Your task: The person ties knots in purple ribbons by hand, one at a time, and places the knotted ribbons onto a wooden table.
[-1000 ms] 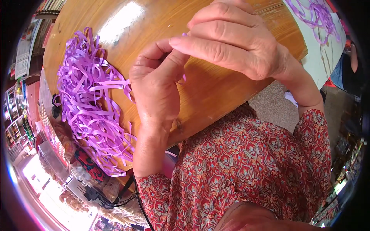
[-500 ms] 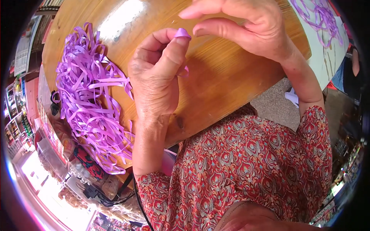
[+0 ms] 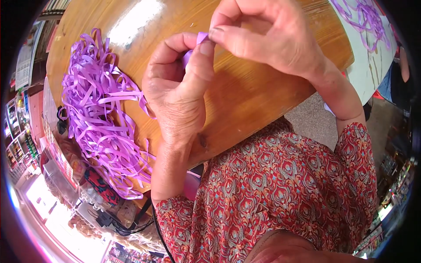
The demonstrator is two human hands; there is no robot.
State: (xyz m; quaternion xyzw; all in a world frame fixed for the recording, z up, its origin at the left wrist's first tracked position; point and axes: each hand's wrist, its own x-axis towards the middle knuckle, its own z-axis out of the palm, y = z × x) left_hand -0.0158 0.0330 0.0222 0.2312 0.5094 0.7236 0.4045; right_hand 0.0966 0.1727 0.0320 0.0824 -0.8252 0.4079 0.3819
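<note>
Between the thumb and fingers of my left hand is a purple ribbon, folded or looped at the fingertips. Part of it shows inside the curl of the fingers. My right hand meets it from the right, thumb and index finger pinched at the ribbon's edge. What exactly the right fingertips hold is partly covered by them. A large tangled heap of purple ribbon lies on the wooden table to the left, and one strand stretches from it toward my left wrist.
A smaller tangle of purple ribbon rests on a white surface at the far right. Plastic bags and dark cables crowd the lower left, below the table's edge. Another person's arm shows at the right rim.
My right hand has come in to the ribbon, and its thumb and index finger have closed from apart to a pinch. My left hand has turned slightly, still gripping the ribbon.
</note>
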